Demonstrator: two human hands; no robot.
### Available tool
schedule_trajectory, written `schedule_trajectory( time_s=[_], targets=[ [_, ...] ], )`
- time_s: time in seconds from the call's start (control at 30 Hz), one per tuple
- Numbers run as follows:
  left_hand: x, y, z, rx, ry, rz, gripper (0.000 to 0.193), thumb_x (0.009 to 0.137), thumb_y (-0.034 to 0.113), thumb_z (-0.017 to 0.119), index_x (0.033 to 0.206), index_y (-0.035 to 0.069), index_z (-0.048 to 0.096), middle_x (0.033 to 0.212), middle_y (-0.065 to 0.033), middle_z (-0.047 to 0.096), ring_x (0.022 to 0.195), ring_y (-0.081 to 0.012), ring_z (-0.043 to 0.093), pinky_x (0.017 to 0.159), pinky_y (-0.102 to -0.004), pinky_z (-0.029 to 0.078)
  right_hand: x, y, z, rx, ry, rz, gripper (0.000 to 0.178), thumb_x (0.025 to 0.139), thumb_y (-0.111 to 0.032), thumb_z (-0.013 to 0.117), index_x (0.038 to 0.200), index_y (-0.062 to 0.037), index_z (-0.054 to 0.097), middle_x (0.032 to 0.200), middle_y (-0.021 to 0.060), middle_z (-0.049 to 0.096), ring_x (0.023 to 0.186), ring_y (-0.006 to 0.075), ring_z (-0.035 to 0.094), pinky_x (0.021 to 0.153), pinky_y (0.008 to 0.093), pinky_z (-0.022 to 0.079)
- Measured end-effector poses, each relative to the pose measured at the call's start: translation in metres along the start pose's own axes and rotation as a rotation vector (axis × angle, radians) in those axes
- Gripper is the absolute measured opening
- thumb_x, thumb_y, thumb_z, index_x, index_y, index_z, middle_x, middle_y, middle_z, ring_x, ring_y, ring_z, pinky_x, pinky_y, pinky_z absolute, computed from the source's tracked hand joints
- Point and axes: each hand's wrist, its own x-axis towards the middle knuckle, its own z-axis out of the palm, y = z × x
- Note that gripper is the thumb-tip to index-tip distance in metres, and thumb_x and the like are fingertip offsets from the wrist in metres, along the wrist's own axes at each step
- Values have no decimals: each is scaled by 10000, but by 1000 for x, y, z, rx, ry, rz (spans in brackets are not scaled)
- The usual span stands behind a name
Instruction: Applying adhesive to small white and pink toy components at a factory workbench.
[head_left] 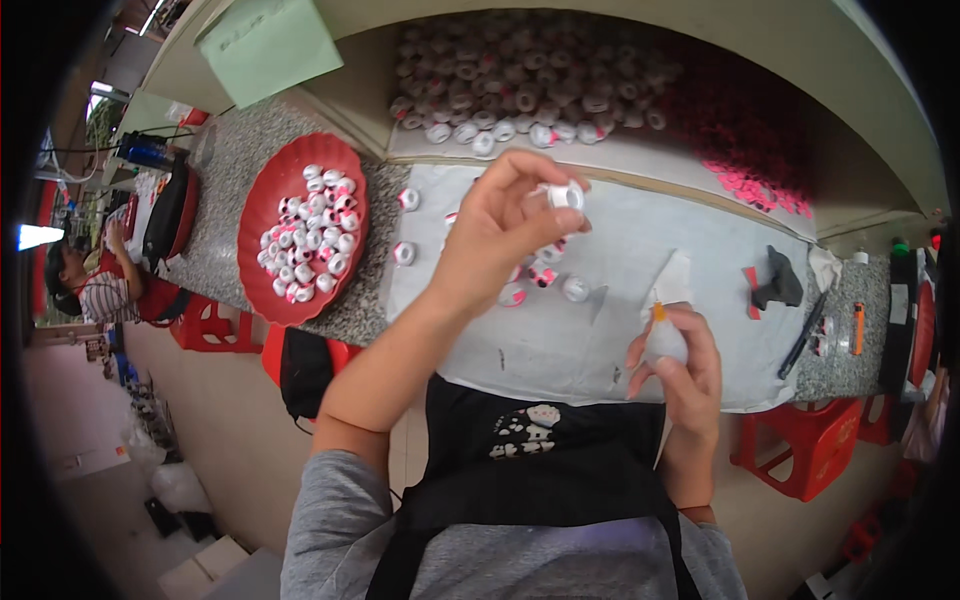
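"What's at left?"
"The left hand (pixel 500 228) pinches a white, ring-shaped plastic piece (pixel 566 196) between thumb and fingers, towards the far edge of the white-covered tabletop (pixel 550 362)."
"And right?"
"The right hand (pixel 690 368) curls round a whitish, bulb-shaped bottle (pixel 664 346) towards the near edge. Its orange nozzle (pixel 659 313) points farward; the piece is beyond, leftward, well apart."

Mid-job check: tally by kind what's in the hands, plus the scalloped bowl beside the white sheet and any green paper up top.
White piece, left hand: 1
Squeeze bottle, right hand: 1
Red scalloped bowl: 1
Green paper: 1
Total: 4
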Motion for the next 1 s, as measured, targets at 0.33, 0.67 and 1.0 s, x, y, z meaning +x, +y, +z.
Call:
schedule_trajectory(
  time_s=[0.33,0.67,1.0],
  targets=[
    [-82,-26,6,-384,234,-84,251,762,85,511,998,56,433,1008,-133,482,771,-148,504,679,-255,399,9,-6,32,-10,164,-219,320,653,-63,587,898,6,394,907,112,399,685,169,489,505,236,438],
    [-97,-31,5,-398,212,13,286,738,44,526,1006,55,424,1006,-167,474,838,-181,505,756,-292,402,5,2,55,-203,245,-592,378,615,-183,666,855,-65,398,770,43,359,657,107,361,538,193,322],
    [-98,-29,10,-227,231,46,348,711,6,542,1033,-32,415,1010,-187,480,959,-210,481,800,-363,425,-9,-6,55,-452,18,-635,404,539,-101,737,808,-93,435,814,43,437,625,143,480,512,243,433]
  ],
)
